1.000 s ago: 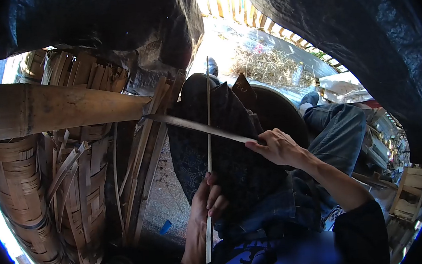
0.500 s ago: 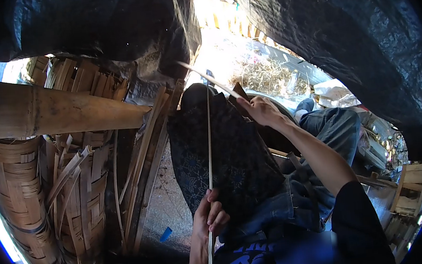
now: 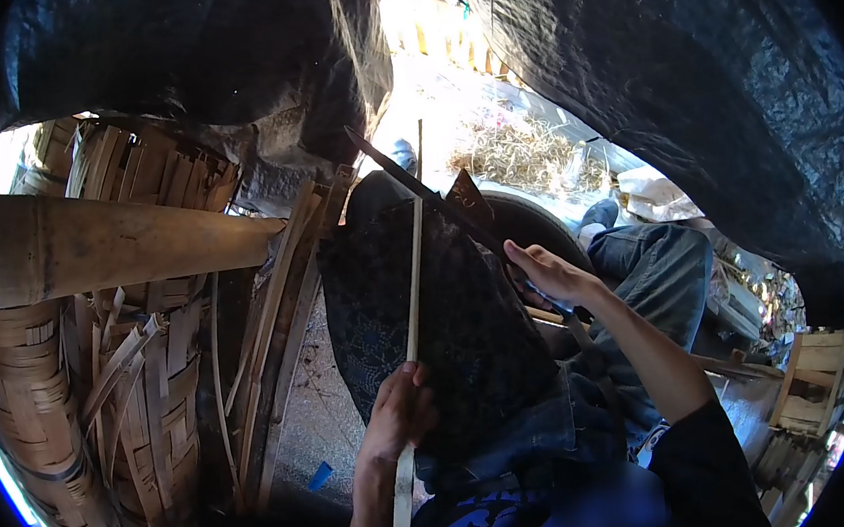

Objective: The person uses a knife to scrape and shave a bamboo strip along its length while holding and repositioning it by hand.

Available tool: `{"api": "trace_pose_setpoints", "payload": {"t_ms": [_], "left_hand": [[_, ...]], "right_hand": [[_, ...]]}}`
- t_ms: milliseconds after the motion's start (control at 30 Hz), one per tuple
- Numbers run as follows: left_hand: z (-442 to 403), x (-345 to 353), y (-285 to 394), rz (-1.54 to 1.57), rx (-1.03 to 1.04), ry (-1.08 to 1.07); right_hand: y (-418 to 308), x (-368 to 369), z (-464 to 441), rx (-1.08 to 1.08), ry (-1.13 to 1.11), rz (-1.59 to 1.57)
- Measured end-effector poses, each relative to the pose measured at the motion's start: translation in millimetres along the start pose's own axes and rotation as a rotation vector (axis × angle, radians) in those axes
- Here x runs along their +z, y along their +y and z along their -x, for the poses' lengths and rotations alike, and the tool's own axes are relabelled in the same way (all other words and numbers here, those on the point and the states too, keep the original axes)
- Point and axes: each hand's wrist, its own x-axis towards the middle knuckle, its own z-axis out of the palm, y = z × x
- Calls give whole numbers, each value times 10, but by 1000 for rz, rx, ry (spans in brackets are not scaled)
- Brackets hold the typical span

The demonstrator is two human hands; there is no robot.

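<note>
My left hand (image 3: 395,411) is closed round a long, pale bamboo strip (image 3: 418,274) that runs upward from near my belly over the dark patterned cloth (image 3: 365,299) on my leg. In my right hand (image 3: 554,277) is a long, dark-bladed knife (image 3: 391,166), its handle mostly hidden by the fingers. The blade slants up to the left and crosses the strip near its upper part. I cannot tell how deep the edge sits in the strip.
A thick bamboo pole (image 3: 109,241) juts in from the left above woven bamboo baskets (image 3: 26,388). Split bamboo slats (image 3: 278,336) lean beside my leg. Black plastic sheeting (image 3: 686,70) hangs overhead. A blue scrap (image 3: 319,475) lies on the floor, and shavings (image 3: 523,154) lie beyond my foot.
My right hand has drawn down and to the right, and the blade now crosses the bamboo strip. My left hand has turned with its back upward and shifted slightly left.
</note>
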Motion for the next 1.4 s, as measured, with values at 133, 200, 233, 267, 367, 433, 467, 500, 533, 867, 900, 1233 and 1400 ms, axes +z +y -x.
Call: {"api": "trace_pose_setpoints", "payload": {"t_ms": [133,200,233,267,367,433,467,500,533,867,900,1233,1400], "left_hand": [[-10,-42,-6,141,-19,19],[-12,-19,28,151,-22,39],[-14,-6,35,160,-29,54],[-17,-12,28,165,-25,52],[-34,-25,9,186,-17,10],[-47,16,-4,14,28,46],[-37,69,15,12,25,44],[-12,145,55,-251,20,189],[2,190,71,-514,15,335],[-55,276,74,-1076,241,419],[-56,275,74,-1073,262,420],[-66,298,188,-706,17,379],[-78,349,214,-707,10,409]], "right_hand": [[12,-18,-133,137,-107,-79],[-53,-17,-4,117,-193,-59],[-48,-2,68,133,-214,52],[-37,-2,134,147,-233,165],[24,-27,270,100,-228,233],[57,-19,287,46,-159,289],[53,-2,283,48,-156,286],[44,22,271,-112,-70,422],[44,42,263,-273,17,555],[-179,177,554,-337,116,772],[-140,189,539,-393,165,794],[-16,434,693,-559,137,674],[-194,441,704,-202,130,567]]}}
